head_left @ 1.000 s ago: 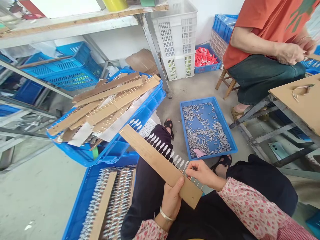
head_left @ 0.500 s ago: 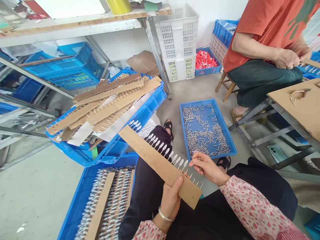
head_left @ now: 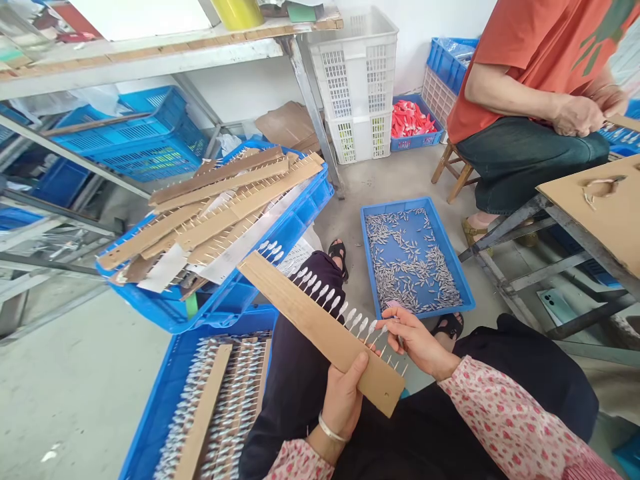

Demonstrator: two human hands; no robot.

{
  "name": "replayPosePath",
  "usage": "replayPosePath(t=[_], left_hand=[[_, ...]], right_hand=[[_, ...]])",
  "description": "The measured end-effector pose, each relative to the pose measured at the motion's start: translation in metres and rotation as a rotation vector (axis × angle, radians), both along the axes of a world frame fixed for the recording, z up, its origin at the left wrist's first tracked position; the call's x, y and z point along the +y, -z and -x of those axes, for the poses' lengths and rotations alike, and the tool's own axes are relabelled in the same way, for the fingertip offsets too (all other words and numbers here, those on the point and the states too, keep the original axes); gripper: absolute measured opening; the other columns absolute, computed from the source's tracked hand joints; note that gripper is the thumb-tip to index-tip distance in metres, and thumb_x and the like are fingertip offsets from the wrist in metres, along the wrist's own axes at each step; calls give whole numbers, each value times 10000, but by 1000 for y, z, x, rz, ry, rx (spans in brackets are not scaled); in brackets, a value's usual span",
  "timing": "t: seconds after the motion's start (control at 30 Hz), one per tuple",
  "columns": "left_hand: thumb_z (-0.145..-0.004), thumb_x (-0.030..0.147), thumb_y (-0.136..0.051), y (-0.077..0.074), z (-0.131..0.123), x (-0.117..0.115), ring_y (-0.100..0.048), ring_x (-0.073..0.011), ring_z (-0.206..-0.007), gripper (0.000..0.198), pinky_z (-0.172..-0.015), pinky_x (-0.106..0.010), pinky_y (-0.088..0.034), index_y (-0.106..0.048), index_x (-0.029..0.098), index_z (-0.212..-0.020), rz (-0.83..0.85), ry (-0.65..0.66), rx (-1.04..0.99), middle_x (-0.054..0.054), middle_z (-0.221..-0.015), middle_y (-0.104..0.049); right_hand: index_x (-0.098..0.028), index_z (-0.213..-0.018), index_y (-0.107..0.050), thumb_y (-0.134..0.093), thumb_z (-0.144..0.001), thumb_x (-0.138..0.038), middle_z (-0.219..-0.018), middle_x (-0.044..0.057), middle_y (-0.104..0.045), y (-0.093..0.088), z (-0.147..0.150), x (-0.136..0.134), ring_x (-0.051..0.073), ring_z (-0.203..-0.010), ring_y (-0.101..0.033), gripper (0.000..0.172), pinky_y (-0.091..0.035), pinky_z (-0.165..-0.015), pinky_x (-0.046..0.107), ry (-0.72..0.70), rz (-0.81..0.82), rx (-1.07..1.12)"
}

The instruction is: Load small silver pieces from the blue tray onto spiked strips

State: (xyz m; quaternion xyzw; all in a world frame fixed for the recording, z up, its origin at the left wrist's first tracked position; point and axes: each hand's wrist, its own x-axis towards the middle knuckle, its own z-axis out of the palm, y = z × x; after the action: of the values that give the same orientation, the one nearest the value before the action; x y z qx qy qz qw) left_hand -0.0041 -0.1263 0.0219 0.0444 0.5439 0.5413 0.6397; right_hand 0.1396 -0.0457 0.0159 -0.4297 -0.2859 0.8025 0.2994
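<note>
One white sheet (head_left: 299, 257), marks illegible; left hand (head_left: 343, 399) clamped on cardboard strip (head_left: 313, 319); right hand (head_left: 416, 341), grip unclear.

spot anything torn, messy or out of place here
The cardboard at right has a ragged hole. A phone lies low beneath it, an odd spot for one. The strips in the blue crate are heaped crisscross, unlike the neat rows nearby. The held strip in the left hand shows no obvious damage.
</note>
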Motion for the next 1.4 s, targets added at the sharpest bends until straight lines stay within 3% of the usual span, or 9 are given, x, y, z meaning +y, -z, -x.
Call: replayPosePath(t=[0.63, 1.03, 1.2, 1.4], left_hand=[[-607, 280, -821, -4, -1, 2, -684, -293, -858, 362, -775, -388, -525, -683, 135, -908, 23, -3, 13, -95, -833, -733], [-653, 287, -792, -2, -1, 0, -678, -265, -832, 307, -739, -350, -518, -694, 125, -896, -8, 31, 34, -92, -833, -728], [-639, 309, -799, 1, -1, -2, -676, -243, -775, 321, -728, -343, -517, -709, 110, -874, 12, 41, 56, -102, -820, -734], [-626, 305, -807, -4, -2, 2, -689, -282, -831, 325, -764, -385, -530, -708, 131, -882, 2, 9, 42, -108, -848, -742]], right_hand=[[-214, -1031, -528, -639, -748, -370, -957, 32, -645, 3, 2, -4, 39, -398, -446, 342, -241, -378, 206, 16, 45, -6], [-222, -1080, -508, -597, -779, -365, -961, 20, -636, 0, 5, -7, 33, -397, -448, 345, -251, -397, 205, -32, 12, -57], [-222, -1054, -520, -624, -781, -423, -908, 10, -643, 1, 8, -9, 24, -354, -358, 355, -216, -374, 214, -89, -29, -44], [-190, -917, -572, -672, -757, -460, -783, 9, -639, 8, 7, -6, 23, -359, -242, 330, -104, -372, 227, -74, -10, -47]])
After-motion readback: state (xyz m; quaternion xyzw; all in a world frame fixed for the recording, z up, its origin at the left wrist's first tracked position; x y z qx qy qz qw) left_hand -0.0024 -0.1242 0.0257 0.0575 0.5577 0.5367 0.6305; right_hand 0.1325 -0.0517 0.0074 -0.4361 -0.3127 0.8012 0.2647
